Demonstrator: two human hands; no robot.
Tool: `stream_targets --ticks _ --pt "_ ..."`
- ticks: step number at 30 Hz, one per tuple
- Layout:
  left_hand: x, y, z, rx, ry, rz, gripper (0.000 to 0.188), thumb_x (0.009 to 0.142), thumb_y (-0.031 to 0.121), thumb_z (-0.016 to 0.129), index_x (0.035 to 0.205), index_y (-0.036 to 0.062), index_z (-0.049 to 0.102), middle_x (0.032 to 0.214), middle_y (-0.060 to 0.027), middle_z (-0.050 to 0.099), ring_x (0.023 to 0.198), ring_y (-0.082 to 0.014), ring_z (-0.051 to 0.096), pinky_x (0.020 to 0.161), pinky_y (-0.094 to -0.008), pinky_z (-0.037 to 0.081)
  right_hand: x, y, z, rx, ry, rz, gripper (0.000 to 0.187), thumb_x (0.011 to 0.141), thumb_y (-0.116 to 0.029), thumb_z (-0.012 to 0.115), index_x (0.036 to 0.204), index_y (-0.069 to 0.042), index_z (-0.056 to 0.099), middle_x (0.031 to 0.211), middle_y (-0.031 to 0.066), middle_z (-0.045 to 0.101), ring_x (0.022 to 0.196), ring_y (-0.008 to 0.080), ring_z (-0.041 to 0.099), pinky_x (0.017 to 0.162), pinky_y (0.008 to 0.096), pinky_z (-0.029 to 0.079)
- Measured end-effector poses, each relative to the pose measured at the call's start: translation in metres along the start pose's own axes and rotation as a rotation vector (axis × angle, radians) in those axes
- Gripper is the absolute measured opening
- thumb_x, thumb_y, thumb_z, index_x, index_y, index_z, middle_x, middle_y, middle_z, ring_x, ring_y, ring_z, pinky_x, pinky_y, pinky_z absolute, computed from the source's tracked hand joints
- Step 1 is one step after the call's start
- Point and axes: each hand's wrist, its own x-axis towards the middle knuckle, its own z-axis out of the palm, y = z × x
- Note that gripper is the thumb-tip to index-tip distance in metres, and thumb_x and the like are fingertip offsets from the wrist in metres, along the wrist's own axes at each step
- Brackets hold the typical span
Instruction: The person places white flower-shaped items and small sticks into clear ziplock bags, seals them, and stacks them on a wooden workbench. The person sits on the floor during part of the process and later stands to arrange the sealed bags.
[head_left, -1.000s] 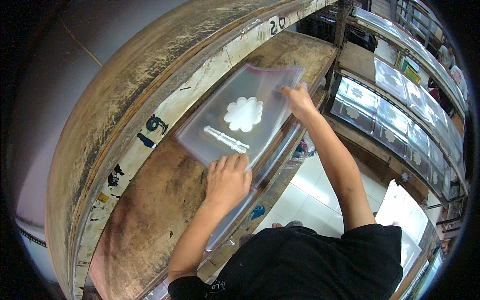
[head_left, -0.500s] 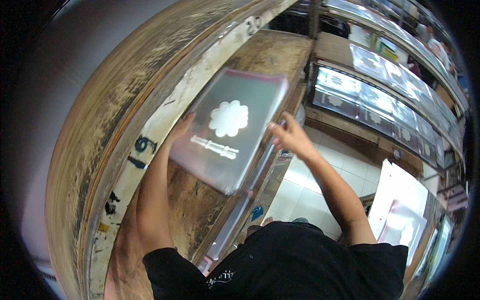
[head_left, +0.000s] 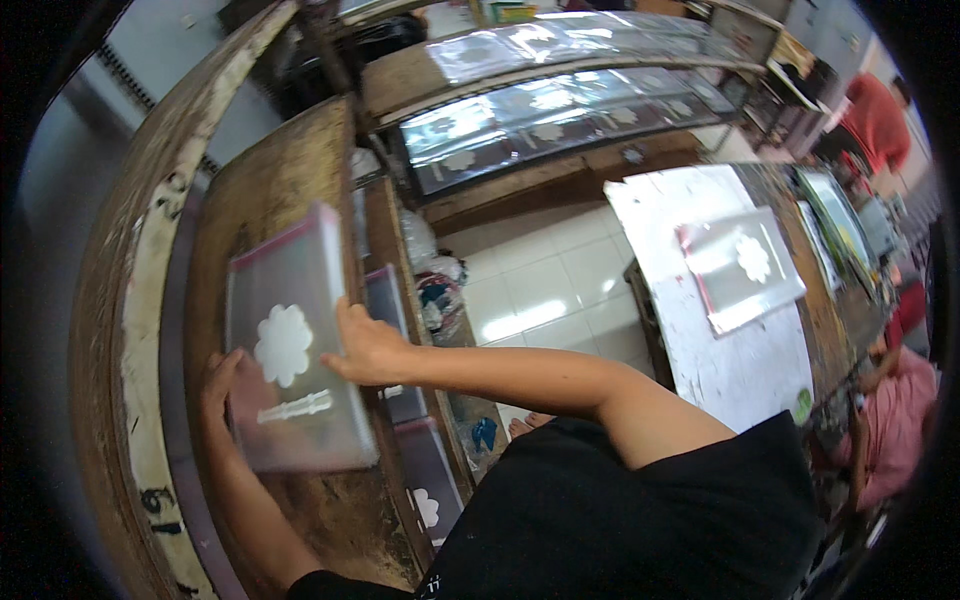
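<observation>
A stack of clear plastic bags, printed with a white scalloped flower and a white bar and edged in pink at the far end, lies over a stained wooden shelf. My left hand grips the stack's left edge, thumb on top. On the opposite edge is my right hand, its thumb and forefinger over the top bag; the fingers underneath are hidden. Lower down, beside the shelf's right edge, lie more printed plastic sheets, partly covered by my right arm and the stack.
Racks of printed plastic sheets stand at the back. To the right, a white-topped table bears another printed bag. A painted beam runs along the left. People in red and pink are at the right.
My view has swung to the right, bringing the white-topped table and the people into sight. My right hand, apart from the stack before, has come onto its right edge.
</observation>
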Motion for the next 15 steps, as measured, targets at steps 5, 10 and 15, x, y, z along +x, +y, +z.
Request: stream_targets --ticks 5,10,15 --pt "0.018 -0.020 -0.006 -0.127 0.020 0.043 0.042 0.084 0.039 0.064 0.098 0.0001 0.063 0.091 -0.0085 0.062 0.081 -0.0213 0.060 0.067 -0.0347 0.047 0.001 0.003 0.002 0.048 0.007 -0.007 0.078 0.085 -0.036 0.065 0.134 0.011 0.026 0.125 0.0348 0.043 0.111 0.0499 0.052 0.094 0.0495 0.045" --pt "-0.011 0.010 -0.012 -0.206 -0.010 -0.050 0.037 0.083 0.036 0.067 0.102 0.0065 0.057 0.090 -0.0056 0.058 0.082 -0.0180 0.056 0.075 -0.0331 0.048 0.009 0.024 0.022 0.256 0.182 0.071 0.071 0.084 -0.038 0.065 0.132 0.003 0.033 0.122 0.0336 0.044 0.114 0.0494 0.050 0.098 0.0483 0.042" --pt "-0.007 0.000 -0.013 -0.258 0.037 -0.067 0.044 0.082 0.042 0.068 0.109 0.0096 0.055 0.098 -0.0033 0.056 0.088 -0.0175 0.055 0.077 -0.0361 0.048 0.010 0.018 0.026 0.330 0.236 0.089 0.069 0.085 -0.039 0.063 0.130 0.007 0.037 0.114 0.0307 0.045 0.110 0.0437 0.049 0.099 0.0438 0.040"
